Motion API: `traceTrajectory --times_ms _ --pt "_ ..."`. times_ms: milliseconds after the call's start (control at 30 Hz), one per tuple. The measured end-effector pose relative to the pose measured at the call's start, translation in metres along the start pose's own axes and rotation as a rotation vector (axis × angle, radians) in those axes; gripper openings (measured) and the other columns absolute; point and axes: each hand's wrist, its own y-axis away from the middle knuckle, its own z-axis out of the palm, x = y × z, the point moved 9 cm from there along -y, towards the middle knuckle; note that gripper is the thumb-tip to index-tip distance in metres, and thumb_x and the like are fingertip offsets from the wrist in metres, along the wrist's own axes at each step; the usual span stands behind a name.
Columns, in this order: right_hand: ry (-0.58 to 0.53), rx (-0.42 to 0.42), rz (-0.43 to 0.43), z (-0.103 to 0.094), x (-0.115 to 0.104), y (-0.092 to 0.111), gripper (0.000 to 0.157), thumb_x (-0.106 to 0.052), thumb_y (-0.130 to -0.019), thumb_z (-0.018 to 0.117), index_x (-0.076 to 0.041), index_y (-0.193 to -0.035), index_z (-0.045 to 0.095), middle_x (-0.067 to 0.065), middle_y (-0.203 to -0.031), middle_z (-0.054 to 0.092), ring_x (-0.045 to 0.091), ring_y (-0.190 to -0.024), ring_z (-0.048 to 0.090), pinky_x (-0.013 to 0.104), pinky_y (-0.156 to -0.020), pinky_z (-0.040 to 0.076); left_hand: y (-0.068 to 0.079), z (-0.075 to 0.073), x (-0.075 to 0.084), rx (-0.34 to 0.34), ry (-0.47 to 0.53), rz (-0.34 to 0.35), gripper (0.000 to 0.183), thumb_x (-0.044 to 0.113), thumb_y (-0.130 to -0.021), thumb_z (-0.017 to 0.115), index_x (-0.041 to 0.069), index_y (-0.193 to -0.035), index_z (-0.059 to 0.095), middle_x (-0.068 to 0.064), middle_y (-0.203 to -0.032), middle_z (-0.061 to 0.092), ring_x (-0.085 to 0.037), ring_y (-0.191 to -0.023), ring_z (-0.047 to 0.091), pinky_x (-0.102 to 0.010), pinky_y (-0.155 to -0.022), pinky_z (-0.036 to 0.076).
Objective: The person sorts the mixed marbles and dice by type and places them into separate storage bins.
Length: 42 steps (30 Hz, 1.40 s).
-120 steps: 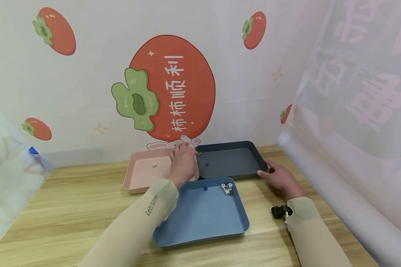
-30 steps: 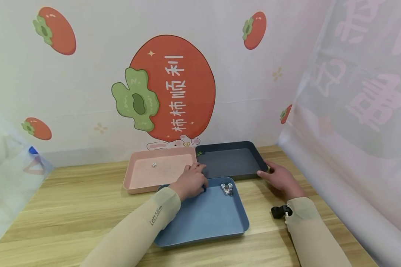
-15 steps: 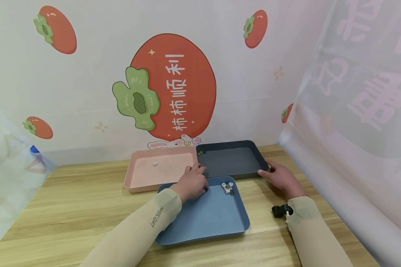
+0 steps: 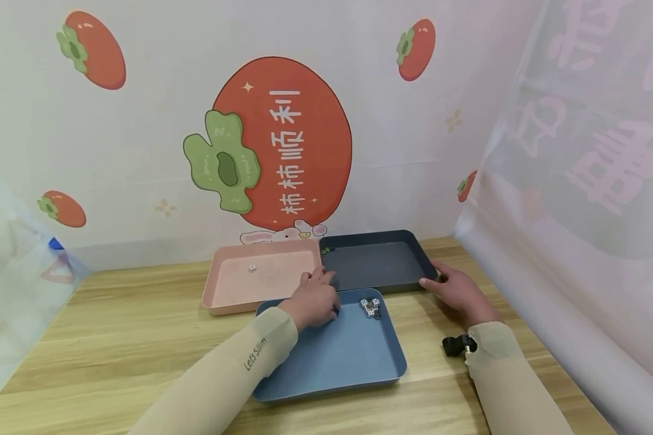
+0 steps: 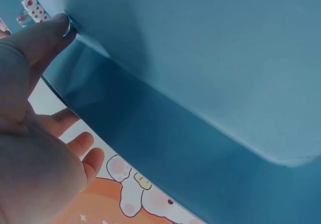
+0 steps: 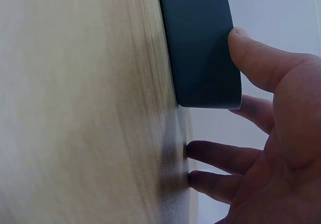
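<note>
My left hand (image 4: 314, 299) reaches over the far wall of the blue tray (image 4: 354, 356). In the left wrist view its thumb and index finger meet at the tray's floor, with a glint of a small blue die (image 5: 67, 29) between them, mostly hidden. The other fingers spread outside the wall. Beside the pinch lie white dice with red dots (image 5: 34, 8), part of a cluster in the tray's far right corner. My right hand (image 4: 459, 290) holds the near right corner of the dark tray (image 4: 383, 285), thumb at the rim and index finger round the side.
A pink tray (image 4: 234, 305) with one white die (image 4: 253, 268) stands behind on the left, against the dark tray. Small green and dark dice (image 4: 326, 249) lie in the dark tray's far left corner. A printed curtain backs the wooden table (image 4: 114, 338).
Since the oldest frame, my left hand has moved from the pink and dark trays' shared edge to the blue tray's far wall. The dark tray's small blue die has left its old spot. My right hand stays.
</note>
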Motion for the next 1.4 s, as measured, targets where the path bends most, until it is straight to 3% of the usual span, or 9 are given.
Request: traceTrajectory --times_ms 133,300,367,533,633,733,1033,1400 --pt "-0.003 -0.001 0.002 0.001 0.0 0.0 0.087 -0.058 -0.096 0.056 -0.006 -0.158 0.024 0.032 -0.152 0.032 0.052 -0.137 0.03 0.065 -0.105 0.029 -0.001 0.0 -0.002 -0.007 0.048 -0.008 0.013 0.033 -0.09 0.075 0.03 -0.102 0.081 -0.012 -0.152 0.042 -0.037 -0.143 0.022 -0.056 -0.108 0.024" --pt "-0.007 0.002 0.001 0.001 0.0 0.0 0.088 -0.059 -0.096 0.056 -0.006 -0.158 0.023 0.032 -0.152 0.032 0.052 -0.137 0.031 0.065 -0.105 0.029 -0.003 -0.017 -0.004 0.029 0.262 -0.042 0.014 0.035 -0.091 0.072 0.03 -0.102 0.079 -0.01 -0.153 0.041 -0.035 -0.144 0.021 -0.056 -0.109 0.02" --pt "-0.013 0.004 0.004 0.0 0.001 0.0 0.088 -0.059 -0.095 0.056 -0.006 -0.158 0.024 0.032 -0.151 0.032 0.052 -0.136 0.031 0.065 -0.105 0.029 -0.005 -0.029 -0.007 0.112 0.319 -0.079 0.014 0.037 -0.092 0.071 0.028 -0.102 0.078 -0.009 -0.152 0.041 -0.033 -0.143 0.022 -0.056 -0.108 0.019" --pt "-0.017 0.004 0.011 0.0 0.002 0.0 0.086 -0.056 -0.096 0.057 -0.007 -0.158 0.023 0.032 -0.152 0.032 0.052 -0.136 0.031 0.065 -0.105 0.029 0.001 -0.06 -0.024 0.454 0.383 -0.227 0.013 0.032 -0.091 0.073 0.022 -0.099 0.073 -0.011 -0.152 0.038 -0.032 -0.141 0.024 -0.059 -0.109 0.015" --pt "-0.015 0.002 0.004 0.0 0.001 0.001 0.087 -0.057 -0.096 0.056 -0.006 -0.158 0.023 0.032 -0.152 0.032 0.052 -0.137 0.03 0.066 -0.105 0.028 0.006 -0.066 -0.03 0.545 0.409 -0.287 0.013 0.029 -0.09 0.074 0.02 -0.098 0.071 -0.01 -0.155 0.032 -0.031 -0.141 0.021 -0.059 -0.109 0.014" --pt "-0.013 0.007 -0.005 0.0 0.001 0.001 0.088 -0.058 -0.095 0.057 -0.006 -0.158 0.024 0.032 -0.152 0.032 0.052 -0.137 0.03 0.066 -0.105 0.028 0.006 -0.065 -0.033 0.535 0.395 -0.311 0.015 0.029 -0.09 0.074 0.019 -0.1 0.07 -0.01 -0.155 0.03 -0.031 -0.141 0.02 -0.059 -0.109 0.015" --pt "-0.009 0.01 -0.013 0.0 0.001 0.0 0.088 -0.059 -0.096 0.056 -0.005 -0.158 0.024 0.033 -0.151 0.032 0.052 -0.136 0.031 0.065 -0.105 0.029 -0.001 -0.055 -0.04 0.465 0.34 -0.347 0.02 0.031 -0.091 0.074 0.018 -0.107 0.072 -0.014 -0.148 0.04 -0.034 -0.139 0.027 -0.059 -0.109 0.015" --pt "0.01 0.009 -0.018 0.0 0.002 -0.002 0.09 -0.061 -0.095 0.055 -0.004 -0.158 0.024 0.033 -0.151 0.032 0.053 -0.136 0.031 0.066 -0.105 0.029 -0.005 -0.049 -0.045 0.445 0.333 -0.367 0.021 0.031 -0.093 0.071 0.018 -0.109 0.072 -0.013 -0.148 0.041 -0.033 -0.139 0.026 -0.058 -0.109 0.014"
